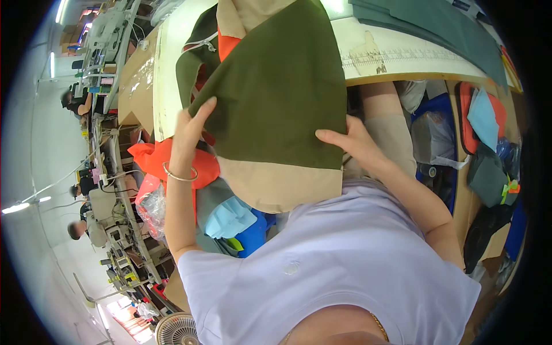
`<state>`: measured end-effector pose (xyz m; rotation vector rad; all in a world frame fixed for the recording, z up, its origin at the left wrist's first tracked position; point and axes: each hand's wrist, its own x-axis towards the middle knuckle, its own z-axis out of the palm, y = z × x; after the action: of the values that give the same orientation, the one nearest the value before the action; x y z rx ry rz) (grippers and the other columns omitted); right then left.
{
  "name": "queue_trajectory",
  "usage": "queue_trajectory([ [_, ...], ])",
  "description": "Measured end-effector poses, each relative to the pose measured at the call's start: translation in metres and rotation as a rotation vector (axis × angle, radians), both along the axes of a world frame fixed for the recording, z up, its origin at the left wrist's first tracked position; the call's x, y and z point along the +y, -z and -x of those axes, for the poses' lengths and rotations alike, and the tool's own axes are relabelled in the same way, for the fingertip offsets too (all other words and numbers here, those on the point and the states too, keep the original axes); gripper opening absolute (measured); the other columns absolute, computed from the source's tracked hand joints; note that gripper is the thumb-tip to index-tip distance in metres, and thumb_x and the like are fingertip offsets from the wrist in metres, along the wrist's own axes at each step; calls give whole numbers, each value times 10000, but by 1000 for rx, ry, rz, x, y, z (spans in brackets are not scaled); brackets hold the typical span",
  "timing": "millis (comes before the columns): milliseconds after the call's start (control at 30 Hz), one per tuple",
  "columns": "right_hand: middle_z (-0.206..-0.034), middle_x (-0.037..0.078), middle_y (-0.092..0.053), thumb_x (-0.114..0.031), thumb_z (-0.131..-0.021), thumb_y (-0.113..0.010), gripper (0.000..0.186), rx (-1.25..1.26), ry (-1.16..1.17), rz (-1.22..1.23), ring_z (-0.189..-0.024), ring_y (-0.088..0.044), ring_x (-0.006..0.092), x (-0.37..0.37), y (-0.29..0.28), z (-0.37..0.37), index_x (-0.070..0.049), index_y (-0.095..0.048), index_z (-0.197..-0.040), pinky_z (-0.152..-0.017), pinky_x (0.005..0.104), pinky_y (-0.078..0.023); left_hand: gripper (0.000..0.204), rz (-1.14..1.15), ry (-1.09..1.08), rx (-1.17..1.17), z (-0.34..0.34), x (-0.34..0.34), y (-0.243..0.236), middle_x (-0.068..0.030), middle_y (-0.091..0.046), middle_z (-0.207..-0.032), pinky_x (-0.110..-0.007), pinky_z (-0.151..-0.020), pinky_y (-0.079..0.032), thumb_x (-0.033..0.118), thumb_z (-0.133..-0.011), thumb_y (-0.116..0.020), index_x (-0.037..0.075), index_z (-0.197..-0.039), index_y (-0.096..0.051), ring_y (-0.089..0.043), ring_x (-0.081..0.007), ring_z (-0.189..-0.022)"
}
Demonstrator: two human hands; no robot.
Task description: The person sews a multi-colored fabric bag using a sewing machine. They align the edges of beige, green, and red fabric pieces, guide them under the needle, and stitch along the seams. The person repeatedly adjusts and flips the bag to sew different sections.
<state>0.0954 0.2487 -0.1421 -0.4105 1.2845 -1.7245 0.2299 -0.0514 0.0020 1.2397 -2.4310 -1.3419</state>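
Observation:
A sewn fabric piece (282, 98), olive green with a beige band along its near edge, hangs over the table edge toward my lap. More beige and some orange cloth show at its far end. My left hand (192, 123), with a bracelet on the wrist, pinches its left edge, thumb on top and fingers mostly hidden. At the lower right edge, my right hand (351, 141) grips the same piece, thumb on the green face and fingers behind it. A thin white cord (201, 43) lies on the dark green cloth beyond my left hand.
Dark green cloth sheets (425, 29) lie on the white table (397, 60) at the far right. Orange cloth (198, 167) and light blue cloth (230, 217) are heaped at my left. A fan (177, 330) stands lower left. Several people sit by sewing machines further left.

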Motion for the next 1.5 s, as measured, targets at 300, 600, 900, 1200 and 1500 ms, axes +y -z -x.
queue_trajectory([
  [300, -1107, 114, -729, -138, -915, -732, 336, -21, -10, 48, -982, -685, 154, -9, -4, 6, 51, -683, -1189, -843, 295, -558, 580, 293, 298, 87, 113, -14, 1, -195, -690, -1219, -395, -954, -484, 492, -1000, -522, 47, -1358, -617, -644, -278, -1120],
  [600, -1226, 122, -677, -141, -905, -764, 460, -438, -57, 61, -1101, -647, 182, -11, 3, -8, 57, -610, -1290, -956, 317, -528, 542, 880, 327, -285, 274, -165, 72, -278, -637, -1281, -531, -1056, -437, 463, -977, -457, 185, -1434, -544, -573, -472, -1231],
  [900, -1080, 70, -725, -150, -839, -816, 310, -7, -87, -10, -1003, -687, 227, -18, -9, 6, -30, -731, -1112, -907, 318, -534, 596, 932, 420, 427, 294, -116, 20, -233, -679, -1227, -392, -986, -484, 331, -897, -674, -27, -1362, -570, -644, -336, -1170],
  [1200, -992, 69, -716, -217, -850, -784, 197, 720, -345, 186, -993, -672, 258, -6, -31, -16, -31, -759, -908, -789, 334, -531, 634, 856, 831, 116, 177, 16, 69, -189, -331, -1601, -622, -1192, -188, 492, -981, -570, 238, -1541, -419, -297, -443, -1467],
  [1500, -1229, 98, -674, -183, -907, -769, 491, -13, -5, 18, -1085, -639, 148, -23, -11, 10, 33, -586, -1309, -951, 298, -524, 580, 869, 862, 142, 170, 20, 64, -170, -359, -1595, -520, -1203, -232, 358, -989, -600, 186, -1523, -452, -302, -415, -1472],
])
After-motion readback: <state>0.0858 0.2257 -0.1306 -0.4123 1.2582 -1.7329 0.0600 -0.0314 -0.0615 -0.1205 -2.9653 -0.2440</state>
